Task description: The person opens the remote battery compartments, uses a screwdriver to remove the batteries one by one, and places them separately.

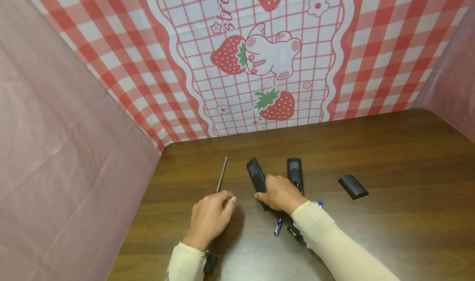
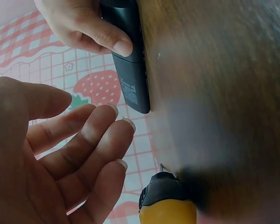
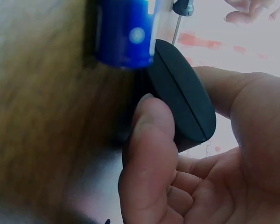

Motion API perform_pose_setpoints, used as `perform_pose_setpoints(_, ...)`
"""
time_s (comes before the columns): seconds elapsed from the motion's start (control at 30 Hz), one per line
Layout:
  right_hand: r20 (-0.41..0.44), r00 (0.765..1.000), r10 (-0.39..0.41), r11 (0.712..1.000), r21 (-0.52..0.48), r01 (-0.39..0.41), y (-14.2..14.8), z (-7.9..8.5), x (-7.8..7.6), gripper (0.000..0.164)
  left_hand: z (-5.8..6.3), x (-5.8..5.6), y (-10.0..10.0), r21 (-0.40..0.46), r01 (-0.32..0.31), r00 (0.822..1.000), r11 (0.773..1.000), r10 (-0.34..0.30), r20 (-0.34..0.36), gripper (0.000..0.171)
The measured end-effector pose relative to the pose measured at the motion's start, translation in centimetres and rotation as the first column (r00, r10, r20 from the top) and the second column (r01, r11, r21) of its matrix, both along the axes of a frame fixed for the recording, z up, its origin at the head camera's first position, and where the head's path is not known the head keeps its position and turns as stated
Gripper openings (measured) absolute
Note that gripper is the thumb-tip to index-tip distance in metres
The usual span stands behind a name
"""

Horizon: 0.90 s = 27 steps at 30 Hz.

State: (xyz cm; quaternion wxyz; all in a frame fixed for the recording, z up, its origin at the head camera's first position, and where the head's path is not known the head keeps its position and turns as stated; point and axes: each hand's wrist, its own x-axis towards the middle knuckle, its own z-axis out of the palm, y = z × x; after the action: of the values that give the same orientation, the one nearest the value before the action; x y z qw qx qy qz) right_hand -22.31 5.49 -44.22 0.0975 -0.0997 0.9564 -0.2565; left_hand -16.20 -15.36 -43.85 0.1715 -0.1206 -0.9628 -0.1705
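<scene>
My right hand (image 1: 283, 194) grips a black remote control (image 1: 256, 174), which lies back up on the table with printed text at its far end. In the right wrist view, the fingers and thumb hold the sides of the remote (image 3: 182, 93) near its end. My left hand (image 1: 210, 220) hovers beside the screwdriver (image 1: 222, 176), its fingers loosely bent and nothing between them. The left wrist view shows the screwdriver's yellow handle (image 2: 168, 212) below those fingers. Just beyond the right hand lies a second black remote (image 1: 295, 169), its battery compartment uncovered and partly hidden by the hand.
A black battery cover (image 1: 353, 186) lies to the right. One blue battery (image 1: 278, 227) is in front of the right hand, and another battery (image 1: 320, 204) shows beside the right sleeve. The brown wooden table (image 1: 408, 157) meets a checked strawberry cloth (image 1: 274, 66) at the back.
</scene>
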Motion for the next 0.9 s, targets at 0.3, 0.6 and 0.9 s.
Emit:
perform_pose_setpoints(0.3, -0.021, 1.000, 0.007, 1.000, 0.002, -0.006, 0.2, 0.1, 0.0, 0.041, 0.0, -0.1, 0.9, 0.007, 0.024, 1.000, 1.000, -0.024, -0.003, 0.011)
perform_pose_setpoints(0.6, 0.015, 1.000, -0.010, 0.998, -0.056, 0.010, 0.4, 0.1, 0.0, 0.038, -0.2, -0.3, 1.4, 0.010, 0.020, 1.000, 1.000, -0.020, -0.006, 0.011)
perform_pose_setpoints(0.9, -0.036, 0.999, -0.015, 0.995, -0.102, 0.011, 0.7, 0.4, -0.2, 0.035, -0.2, -0.7, 1.7, 0.055, -0.136, 0.989, 0.989, 0.132, 0.068, 0.014)
